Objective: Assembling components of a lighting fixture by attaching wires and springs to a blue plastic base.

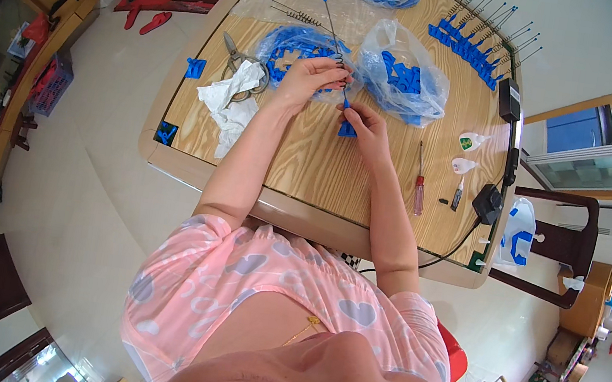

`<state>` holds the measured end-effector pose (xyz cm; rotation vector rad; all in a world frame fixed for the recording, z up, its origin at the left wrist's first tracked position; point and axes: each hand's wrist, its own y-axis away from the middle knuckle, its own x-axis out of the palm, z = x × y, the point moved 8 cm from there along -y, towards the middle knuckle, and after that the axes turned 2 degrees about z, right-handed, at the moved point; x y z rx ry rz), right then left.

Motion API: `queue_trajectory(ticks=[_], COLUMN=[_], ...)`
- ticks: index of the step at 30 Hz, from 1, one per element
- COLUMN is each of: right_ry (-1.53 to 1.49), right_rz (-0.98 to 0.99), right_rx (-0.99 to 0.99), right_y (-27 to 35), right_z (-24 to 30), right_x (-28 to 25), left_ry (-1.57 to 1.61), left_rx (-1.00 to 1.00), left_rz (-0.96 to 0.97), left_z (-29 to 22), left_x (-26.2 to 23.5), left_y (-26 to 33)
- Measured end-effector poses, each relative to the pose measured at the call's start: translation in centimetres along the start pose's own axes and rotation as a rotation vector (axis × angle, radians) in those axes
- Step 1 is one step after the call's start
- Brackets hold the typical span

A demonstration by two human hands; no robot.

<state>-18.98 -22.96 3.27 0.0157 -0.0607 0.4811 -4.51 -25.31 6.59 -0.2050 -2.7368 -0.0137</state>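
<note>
My left hand [312,81] pinches a dark coiled spring wire [332,25], whose thin end points away from me and carries a small blue tip. Close by on the right, my right hand [367,131] is closed on a blue plastic piece [347,129] at the wire's near end. Fingers hide part of the join between the two. Beyond my left hand, a loose spring wire [297,15] lies on clear plastic. An opened bag of blue parts [288,40] sits behind that hand, and a second clear bag of blue parts [403,72] stands to the right.
Scissors [234,64] lie at left under crumpled white tissue [234,103]. Several spring wires on blue bases [471,42] line the far right edge. A screwdriver [420,184], small white bottles [472,142] and a black adapter [487,203] with a cable occupy the right side.
</note>
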Motion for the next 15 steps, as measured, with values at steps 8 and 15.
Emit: queue_trajectory(ticks=[8, 15], right_ry=[0.000, 0.019], right_rz=[-0.031, -0.054], right_rx=[0.018, 0.027], right_y=[0.18, 0.10], right_z=[0.16, 0.05], right_x=[-0.07, -0.26], left_ry=[-0.042, -0.002], left_rx=[0.038, 0.033], left_rz=[-0.024, -0.033], left_z=[-0.38, -0.15], left_x=[-0.22, -0.37], left_y=[0.08, 0.04])
